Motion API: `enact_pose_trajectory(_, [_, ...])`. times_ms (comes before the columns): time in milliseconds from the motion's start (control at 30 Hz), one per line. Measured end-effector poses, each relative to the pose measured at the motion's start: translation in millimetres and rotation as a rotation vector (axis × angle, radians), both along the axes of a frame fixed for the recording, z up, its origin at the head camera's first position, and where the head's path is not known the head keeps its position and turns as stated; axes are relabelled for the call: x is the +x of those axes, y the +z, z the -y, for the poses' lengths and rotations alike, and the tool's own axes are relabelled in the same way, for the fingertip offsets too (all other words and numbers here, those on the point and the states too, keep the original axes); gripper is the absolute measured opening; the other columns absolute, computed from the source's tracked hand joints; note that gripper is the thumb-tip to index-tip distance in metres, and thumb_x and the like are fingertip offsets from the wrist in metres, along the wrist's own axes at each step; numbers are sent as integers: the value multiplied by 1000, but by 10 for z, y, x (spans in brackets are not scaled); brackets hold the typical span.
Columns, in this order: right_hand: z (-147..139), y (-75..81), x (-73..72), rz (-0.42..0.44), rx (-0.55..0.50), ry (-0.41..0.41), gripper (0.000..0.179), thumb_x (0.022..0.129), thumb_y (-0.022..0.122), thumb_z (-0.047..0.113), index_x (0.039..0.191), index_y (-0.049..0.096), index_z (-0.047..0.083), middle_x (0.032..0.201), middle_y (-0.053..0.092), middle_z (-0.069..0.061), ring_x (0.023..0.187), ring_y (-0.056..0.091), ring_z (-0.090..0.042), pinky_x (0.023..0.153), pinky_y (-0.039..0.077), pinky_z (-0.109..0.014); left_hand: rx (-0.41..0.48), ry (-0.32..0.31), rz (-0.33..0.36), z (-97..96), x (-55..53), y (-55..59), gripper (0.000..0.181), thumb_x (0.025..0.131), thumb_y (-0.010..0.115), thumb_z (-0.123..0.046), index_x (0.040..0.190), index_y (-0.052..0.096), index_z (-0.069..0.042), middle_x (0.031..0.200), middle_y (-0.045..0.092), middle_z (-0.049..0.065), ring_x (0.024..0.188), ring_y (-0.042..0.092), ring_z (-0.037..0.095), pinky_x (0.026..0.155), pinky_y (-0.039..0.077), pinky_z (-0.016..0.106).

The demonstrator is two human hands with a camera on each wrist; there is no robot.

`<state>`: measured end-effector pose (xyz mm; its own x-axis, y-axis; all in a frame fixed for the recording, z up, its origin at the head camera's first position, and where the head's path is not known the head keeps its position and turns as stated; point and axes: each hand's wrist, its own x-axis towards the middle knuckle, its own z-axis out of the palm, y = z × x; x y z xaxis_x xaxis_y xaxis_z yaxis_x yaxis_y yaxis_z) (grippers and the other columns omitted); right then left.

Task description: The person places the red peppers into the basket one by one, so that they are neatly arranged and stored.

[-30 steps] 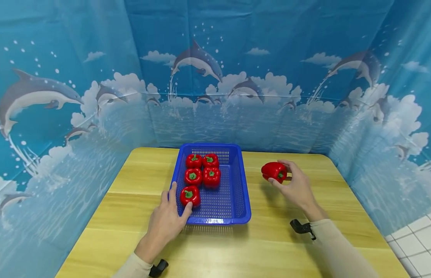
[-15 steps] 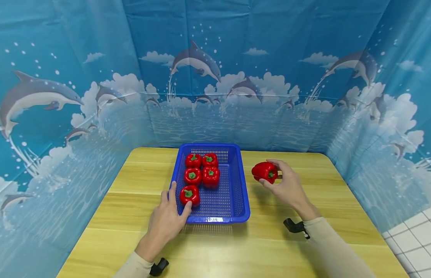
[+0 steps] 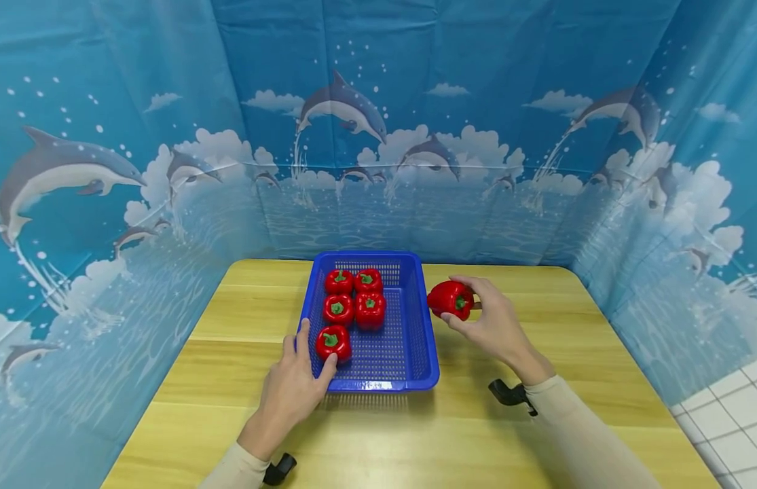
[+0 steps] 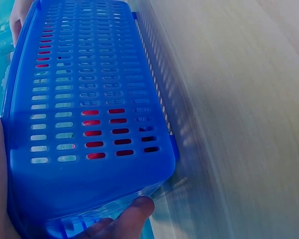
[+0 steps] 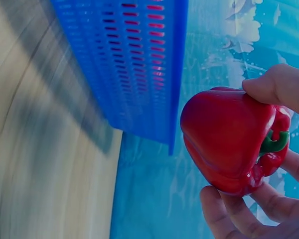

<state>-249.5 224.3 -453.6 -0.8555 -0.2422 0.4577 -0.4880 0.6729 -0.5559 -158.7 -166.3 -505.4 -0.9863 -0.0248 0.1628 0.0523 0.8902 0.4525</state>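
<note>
A blue plastic basket (image 3: pixel 409 385) with slotted walls stands on the table, several red bell peppers upright in its left part, green stems up. At its front left corner my left hand (image 3: pixel 291 388) grips the basket, thumb over the rim beside the nearest bell pepper (image 3: pixel 333 345). The left wrist view shows fingers (image 4: pixel 134 216) curled against the outer wall. My right hand (image 3: pixel 502 333) holds another red bell pepper (image 5: pixel 229 139) between thumb and fingers, lying on its side with the stem toward the palm. That pepper is in the air, just outside the basket's right rim.
The wooden table (image 3: pixel 231 360) extends left, right and in front of the basket. A blue curtain (image 3: pixel 464 217) printed with dolphins hangs behind and along both sides. Inside the basket, the right half of the floor (image 3: pixel 387 356) shows bare.
My right hand has moved left with the bell pepper, from over the table to beside the basket's right rim. My left hand has stayed at the basket's corner.
</note>
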Motion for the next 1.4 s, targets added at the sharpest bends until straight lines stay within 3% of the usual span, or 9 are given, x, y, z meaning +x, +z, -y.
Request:
enact_pose_trajectory(333, [146, 145, 81, 3, 43, 43, 74, 97, 97, 22, 162, 65, 11, 151, 73, -18, 127, 75, -36, 95, 71, -53, -4, -4, -6, -3, 5, 7, 102, 112, 68, -59, 185, 23, -3, 160, 55, 38, 69, 64, 29, 60, 63, 39])
enact_pose_trajectory(667, [349, 261, 83, 62, 80, 122, 77, 97, 96, 24, 164, 62, 7, 157, 72, -15, 127, 76, -32, 99, 71, -53, -2, -10, -8, -8, -5, 5, 102, 112, 67, -59, 185, 22, -3, 159, 55, 37, 67, 62, 29, 58, 60, 37])
enact_pose_trajectory(867, [490, 292, 79, 84, 113, 183, 77, 97, 96, 26, 164, 62, 7, 156, 73, -14, 124, 78, -28, 98, 71, -49, -18, -3, 3, -2, 0, 9, 103, 112, 67, -60, 186, 21, -4, 162, 53, 37, 73, 67, 33, 66, 67, 44])
enact_pose_trajectory(1100, [648, 324, 59, 113, 139, 242, 73, 97, 96, 26, 161, 64, 10, 156, 73, -12, 128, 78, -29, 102, 71, -46, -12, 0, 8, 12, -4, 18, 103, 112, 68, -59, 186, 20, -4, 161, 53, 37, 69, 60, 29, 62, 63, 40])
enact_pose_trajectory(1400, [769, 307, 54, 137, 223, 276, 73, 98, 95, 32, 161, 64, 13, 161, 71, -10, 146, 71, -34, 119, 62, -57, -6, -9, 11, 8, -4, 0, 104, 112, 68, -59, 186, 20, -4, 161, 53, 37, 65, 57, 25, 57, 57, 33])
